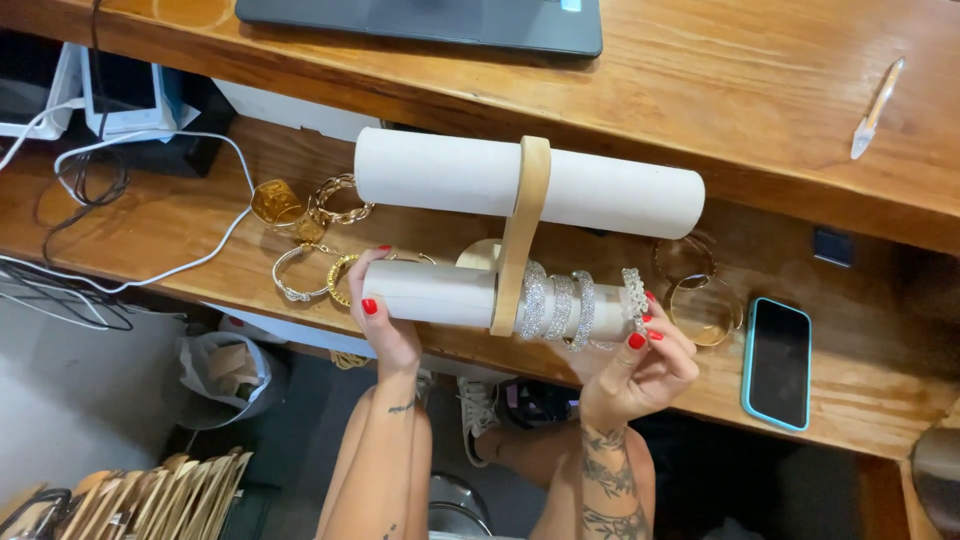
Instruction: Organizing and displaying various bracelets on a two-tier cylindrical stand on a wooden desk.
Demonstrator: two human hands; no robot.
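Where the wooden shelf runs toward its left edge, gold bangles lie loose. Left hand: fingers wrapped around the left end of the lower white roll of a two-tier bracelet stand, near the shelf's front edge. Sparkling bracelets sit on the roll right of the wooden upright. Right hand: fingertips pinched on a crystal bracelet at the roll's right end. Stand: probably light, stiff; best gripped by a roll or the upright. Bracelet: likely delicate and slippery; hold by its rim. Teal-cased phone lies toward the right edge.
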